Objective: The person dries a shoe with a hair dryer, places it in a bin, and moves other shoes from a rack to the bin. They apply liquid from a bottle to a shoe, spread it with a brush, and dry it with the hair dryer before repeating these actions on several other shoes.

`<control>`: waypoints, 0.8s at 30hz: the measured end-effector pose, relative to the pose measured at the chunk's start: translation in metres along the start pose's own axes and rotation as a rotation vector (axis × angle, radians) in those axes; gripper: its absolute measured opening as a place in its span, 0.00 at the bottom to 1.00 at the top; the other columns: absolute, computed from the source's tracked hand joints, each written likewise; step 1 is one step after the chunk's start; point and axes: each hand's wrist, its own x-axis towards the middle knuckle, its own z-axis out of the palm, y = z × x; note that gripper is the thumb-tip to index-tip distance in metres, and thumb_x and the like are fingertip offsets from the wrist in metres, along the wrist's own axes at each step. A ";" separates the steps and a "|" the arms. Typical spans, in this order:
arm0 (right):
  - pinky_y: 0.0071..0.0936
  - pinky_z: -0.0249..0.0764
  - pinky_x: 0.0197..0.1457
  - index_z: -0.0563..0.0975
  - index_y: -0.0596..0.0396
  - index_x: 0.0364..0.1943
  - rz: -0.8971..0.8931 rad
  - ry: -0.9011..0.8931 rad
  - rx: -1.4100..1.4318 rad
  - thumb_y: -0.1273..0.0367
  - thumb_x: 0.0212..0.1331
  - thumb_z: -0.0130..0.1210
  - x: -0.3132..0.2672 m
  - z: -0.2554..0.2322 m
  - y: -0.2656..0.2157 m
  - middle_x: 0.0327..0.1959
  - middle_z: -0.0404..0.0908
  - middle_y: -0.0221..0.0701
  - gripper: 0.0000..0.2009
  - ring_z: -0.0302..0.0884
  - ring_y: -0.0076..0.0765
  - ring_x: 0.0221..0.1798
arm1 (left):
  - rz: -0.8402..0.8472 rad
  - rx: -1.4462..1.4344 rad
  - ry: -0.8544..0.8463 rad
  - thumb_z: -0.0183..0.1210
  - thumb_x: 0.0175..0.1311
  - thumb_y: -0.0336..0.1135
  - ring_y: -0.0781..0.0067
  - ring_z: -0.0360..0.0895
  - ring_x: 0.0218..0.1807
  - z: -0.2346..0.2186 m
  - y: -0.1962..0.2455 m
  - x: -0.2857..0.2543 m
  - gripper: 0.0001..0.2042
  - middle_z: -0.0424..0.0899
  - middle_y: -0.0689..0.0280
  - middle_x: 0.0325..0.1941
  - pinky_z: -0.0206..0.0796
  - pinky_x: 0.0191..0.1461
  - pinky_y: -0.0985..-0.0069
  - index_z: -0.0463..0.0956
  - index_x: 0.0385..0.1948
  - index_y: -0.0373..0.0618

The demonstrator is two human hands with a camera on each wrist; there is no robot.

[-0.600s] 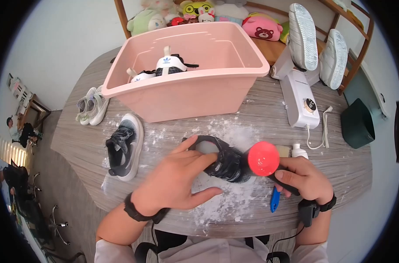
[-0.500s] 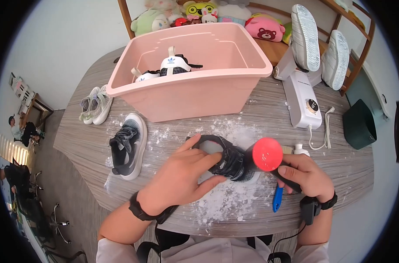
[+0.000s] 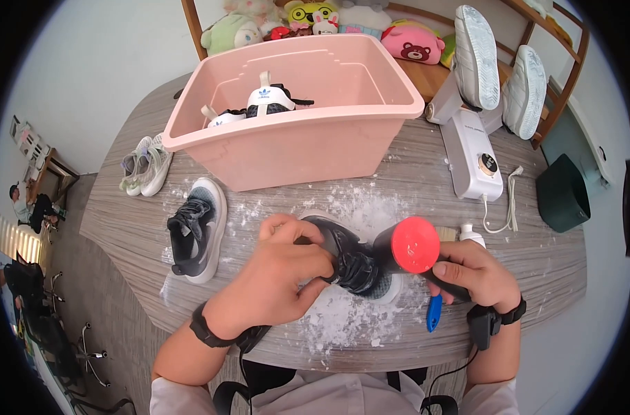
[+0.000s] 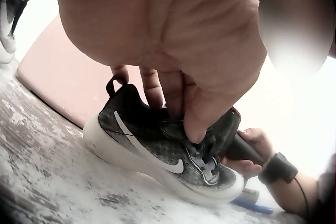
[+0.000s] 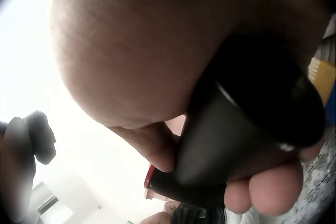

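My left hand point(image 3: 277, 270) grips a dark grey sneaker point(image 3: 356, 256) by its opening. In the left wrist view, fingers reach inside the sneaker point(image 4: 139, 142) while the thumb lies on the tongue by the laces. White powder surrounds its pale sole on the table. My right hand point(image 3: 484, 277) holds the handle of a black hair dryer point(image 3: 413, 245) with a round red end, fingers wrapped round it in the right wrist view. The dryer's barrel overlaps the sneaker's toe in the head view. A matching sneaker point(image 3: 197, 232) stands on the left.
Behind stands a pink tub point(image 3: 294, 152) with black-and-white shoes point(image 3: 266, 104) inside. A white shoe dryer point(image 3: 474, 159) carries two white shoes at the right. A blue-handled brush point(image 3: 434, 315), a white bottle point(image 3: 471, 234) and a green bin point(image 3: 562, 194) are also right; small shoes point(image 3: 147, 166) stand left.
My left hand's fingers have curled from lying spread over the sneaker into its opening. The sneaker's toe has turned slightly toward me. The hair dryer stays over the toe.
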 end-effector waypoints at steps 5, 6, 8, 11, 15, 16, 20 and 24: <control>0.19 0.69 0.30 0.80 0.61 0.54 -0.042 0.041 0.040 0.60 0.78 0.52 0.001 0.004 0.001 0.30 0.82 0.29 0.17 0.74 0.18 0.25 | 0.112 0.184 -0.109 0.69 0.48 0.22 0.68 0.82 0.38 -0.006 0.002 -0.005 0.09 0.85 0.72 0.34 0.70 0.46 0.71 0.80 0.29 0.47; 0.19 0.69 0.30 0.80 0.61 0.54 -0.042 0.041 0.041 0.60 0.78 0.52 0.001 0.005 0.001 0.30 0.82 0.29 0.17 0.74 0.18 0.25 | 0.112 0.184 -0.111 0.69 0.48 0.22 0.68 0.82 0.38 -0.007 0.004 -0.005 0.09 0.85 0.72 0.34 0.70 0.46 0.71 0.80 0.29 0.47; 0.20 0.70 0.31 0.80 0.61 0.53 -0.043 0.029 0.107 0.61 0.77 0.52 0.002 0.006 0.002 0.30 0.82 0.29 0.16 0.73 0.19 0.25 | -0.146 -0.153 -0.135 0.68 0.50 0.20 0.72 0.80 0.24 -0.008 0.009 -0.004 0.10 0.83 0.71 0.30 0.68 0.31 0.78 0.78 0.31 0.44; 0.21 0.70 0.31 0.80 0.62 0.51 -0.060 -0.064 0.088 0.61 0.77 0.52 0.004 0.006 0.005 0.30 0.81 0.28 0.16 0.73 0.19 0.26 | -0.247 -0.345 -0.135 0.70 0.56 0.27 0.71 0.81 0.21 -0.006 0.000 -0.005 0.11 0.85 0.64 0.34 0.68 0.25 0.75 0.76 0.36 0.41; 0.20 0.71 0.28 0.81 0.64 0.52 -0.086 -0.051 0.062 0.58 0.74 0.53 0.004 0.007 0.005 0.30 0.83 0.32 0.20 0.76 0.22 0.24 | -0.350 -0.416 -0.138 0.75 0.56 0.34 0.73 0.82 0.21 -0.007 -0.001 -0.001 0.15 0.84 0.64 0.28 0.69 0.26 0.75 0.76 0.34 0.41; 0.21 0.71 0.30 0.80 0.64 0.51 -0.093 -0.056 0.062 0.59 0.76 0.52 0.004 0.008 0.004 0.30 0.82 0.30 0.18 0.75 0.21 0.25 | -0.411 -0.412 -0.157 0.76 0.55 0.32 0.77 0.80 0.21 -0.007 0.001 0.001 0.15 0.81 0.65 0.25 0.66 0.25 0.78 0.75 0.31 0.40; 0.22 0.71 0.32 0.80 0.63 0.50 -0.111 -0.027 0.085 0.60 0.77 0.52 0.006 0.012 0.003 0.30 0.81 0.29 0.17 0.73 0.20 0.26 | -0.278 -0.301 -0.148 0.76 0.56 0.29 0.79 0.75 0.18 -0.007 -0.008 -0.002 0.15 0.76 0.64 0.21 0.62 0.23 0.80 0.74 0.25 0.38; 0.21 0.70 0.31 0.80 0.62 0.50 -0.082 -0.068 0.199 0.61 0.77 0.51 0.007 0.016 0.005 0.30 0.81 0.29 0.17 0.73 0.20 0.26 | -0.198 -0.280 -0.108 0.72 0.60 0.26 0.77 0.72 0.17 -0.006 -0.005 -0.001 0.11 0.76 0.61 0.21 0.61 0.23 0.78 0.76 0.25 0.37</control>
